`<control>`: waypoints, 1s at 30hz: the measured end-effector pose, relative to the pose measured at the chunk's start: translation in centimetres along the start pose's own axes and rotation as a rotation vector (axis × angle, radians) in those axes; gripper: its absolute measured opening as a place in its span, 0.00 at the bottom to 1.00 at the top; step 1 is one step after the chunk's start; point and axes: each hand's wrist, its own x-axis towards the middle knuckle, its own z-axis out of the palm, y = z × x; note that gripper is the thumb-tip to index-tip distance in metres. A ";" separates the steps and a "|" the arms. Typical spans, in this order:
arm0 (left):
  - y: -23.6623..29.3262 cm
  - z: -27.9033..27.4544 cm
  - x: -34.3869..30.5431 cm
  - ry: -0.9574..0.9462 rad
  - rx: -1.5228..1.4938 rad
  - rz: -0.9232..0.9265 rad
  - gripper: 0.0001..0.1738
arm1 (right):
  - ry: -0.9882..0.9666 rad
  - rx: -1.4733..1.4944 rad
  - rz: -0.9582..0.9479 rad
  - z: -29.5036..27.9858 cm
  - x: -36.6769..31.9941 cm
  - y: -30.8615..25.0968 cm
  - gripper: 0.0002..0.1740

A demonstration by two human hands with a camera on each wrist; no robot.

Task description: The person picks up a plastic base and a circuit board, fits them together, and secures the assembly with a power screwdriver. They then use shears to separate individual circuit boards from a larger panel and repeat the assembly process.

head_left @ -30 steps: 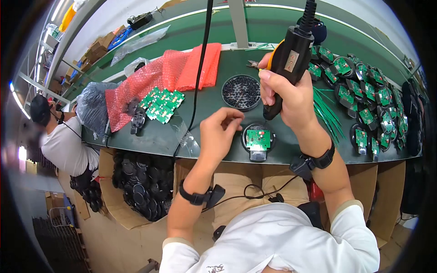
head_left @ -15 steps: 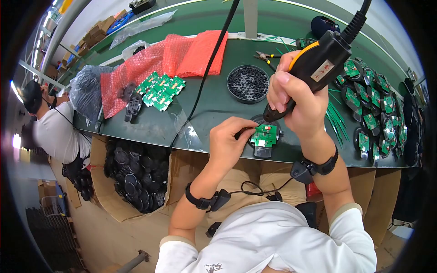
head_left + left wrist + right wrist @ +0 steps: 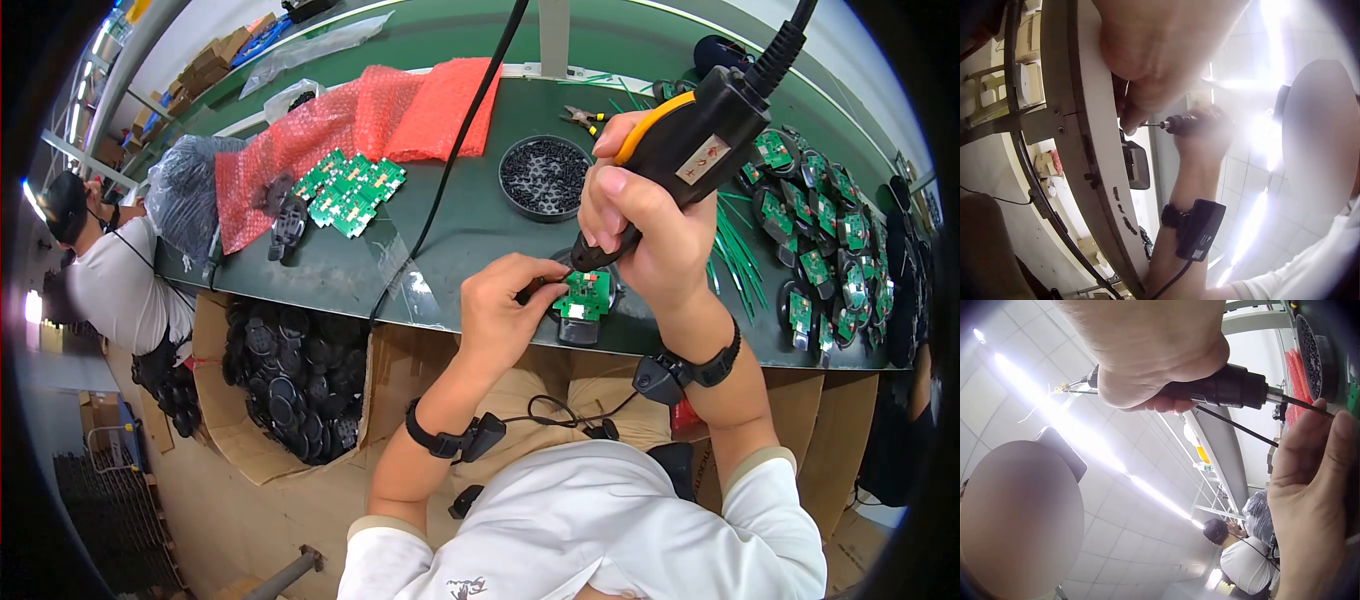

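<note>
My right hand (image 3: 655,225) grips a black and yellow electric screwdriver (image 3: 708,135), its cord running up and its nose pointing down toward a green circuit board (image 3: 588,298). The board sits on a round black housing (image 3: 579,333) near the bench's front edge. At the board's upper left, my left hand (image 3: 498,305) has thumb and fingertips pinched together. In the right wrist view the screwdriver bit (image 3: 1302,404) runs in between those fingertips, which hide its end. The left wrist view shows the same bit (image 3: 1152,125) meeting the fingers from the side.
Behind the hands stands a round dish (image 3: 547,216) of small black screws, with pliers (image 3: 580,121) beyond. Many housings with boards (image 3: 820,225) crowd the right; green strips (image 3: 738,262) lie beside them. Loose boards (image 3: 350,190) and red bubble wrap (image 3: 330,120) lie left. A cord (image 3: 440,200) crosses the bench.
My left fingers came right to the board and pinched together there. The screwdriver, in my right hand, tilted over and its nose moved to the left fingertips.
</note>
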 end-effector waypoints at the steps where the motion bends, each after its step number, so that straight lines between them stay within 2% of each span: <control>1: -0.1 0.1 0.0 0.013 -0.017 0.001 0.11 | 0.000 -0.003 0.003 0.0 0.0 0.0 0.13; 5: -0.4 0.1 -0.1 0.023 -0.034 0.038 0.14 | -0.005 -0.014 0.004 0.1 0.0 0.1 0.13; 8: 0.4 -0.6 -0.3 -0.001 -0.004 -0.034 0.20 | 0.001 -0.038 -0.028 0.0 0.1 -0.1 0.12; 10: 0.3 -0.8 -1.1 0.010 0.205 0.224 0.26 | 0.012 -0.065 -0.058 -0.2 0.2 -0.2 0.11; 11: 0.7 -0.8 -1.7 -0.041 0.252 0.245 0.29 | 0.016 -0.067 -0.055 -0.2 0.2 -0.2 0.11; 13: 1.7 -0.5 -2.4 -0.060 0.303 0.271 0.30 | -0.001 -0.222 -0.053 0.0 0.1 -0.1 0.15; 15: 1.8 -0.2 -3.0 -0.089 0.366 0.303 0.33 | 0.001 -0.239 -0.051 0.3 0.0 -0.1 0.14; 17: 1.2 0.1 -3.2 -0.080 0.376 0.302 0.33 | -0.001 -0.256 -0.049 0.3 -0.1 0.1 0.14; 19: 1.1 0.2 -3.3 -0.069 0.388 0.304 0.33 | 0.011 -0.119 -0.070 0.0 0.0 0.5 0.10; 30: 1.3 0.2 -3.2 -0.047 0.397 0.287 0.31 | 0.005 -0.159 -0.052 0.1 -0.1 1.0 0.10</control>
